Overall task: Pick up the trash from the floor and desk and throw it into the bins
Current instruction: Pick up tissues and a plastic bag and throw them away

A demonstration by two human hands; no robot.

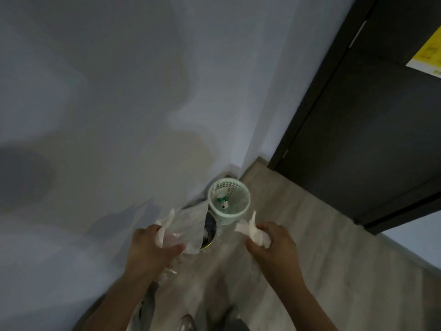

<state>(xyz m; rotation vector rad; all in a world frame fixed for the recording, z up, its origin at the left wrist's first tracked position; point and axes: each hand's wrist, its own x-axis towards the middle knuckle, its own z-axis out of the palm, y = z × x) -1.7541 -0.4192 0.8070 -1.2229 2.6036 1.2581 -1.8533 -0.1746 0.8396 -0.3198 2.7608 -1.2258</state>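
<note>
My left hand [152, 249] grips a white tissue and a sheet of clear plastic wrap [188, 225] that hangs over a dark round bin [210, 232] by the wall. My right hand [269, 244] holds a crumpled white tissue [253, 231] just in front of the pale green perforated bin [229, 201]. That green bin stands in the wall corner and holds a small green-and-white bottle [222, 200]. The dark bin is mostly hidden behind the plastic.
A white wall [119, 103] fills the left and top. A dark door [358, 127] stands at the right, with a yellow notice [427, 51] on it. Pale wood-look floor [322, 247] runs from the bins to the lower right.
</note>
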